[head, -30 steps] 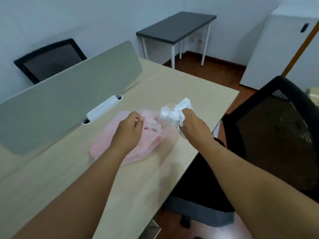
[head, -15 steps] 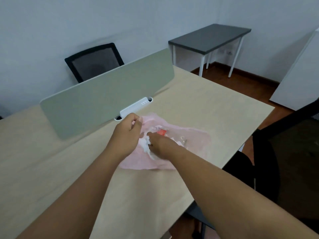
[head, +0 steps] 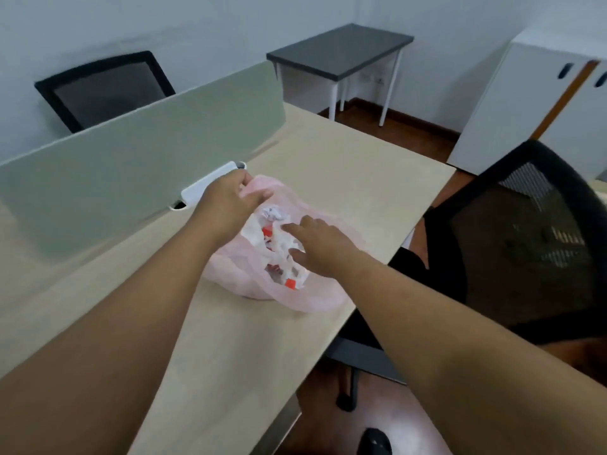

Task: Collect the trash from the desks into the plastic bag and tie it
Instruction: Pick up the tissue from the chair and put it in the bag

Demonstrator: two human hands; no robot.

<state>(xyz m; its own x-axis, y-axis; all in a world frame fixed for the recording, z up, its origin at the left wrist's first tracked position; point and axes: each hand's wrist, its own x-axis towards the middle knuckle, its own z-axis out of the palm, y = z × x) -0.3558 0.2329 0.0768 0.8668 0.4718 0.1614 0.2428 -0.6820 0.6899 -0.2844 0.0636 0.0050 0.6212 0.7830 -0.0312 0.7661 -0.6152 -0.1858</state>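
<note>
Crumpled paper trash (head: 272,238) sits inside the pink plastic bag (head: 315,290) on the tabletop (head: 345,165); left hand (head: 226,201) grip pinches its rim, right hand (head: 320,247) released, tying remains.

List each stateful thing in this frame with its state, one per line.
plastic bag: lying on the desk, mouth open, not tied
crumpled paper trash: inside the bag
left hand: pinching the bag's far rim, holding it open
right hand: empty, fingers spread over the bag's mouth
desk: no loose trash visible on it
near office chair: unoccupied, beside the desk
cabinet: doors shut
</note>
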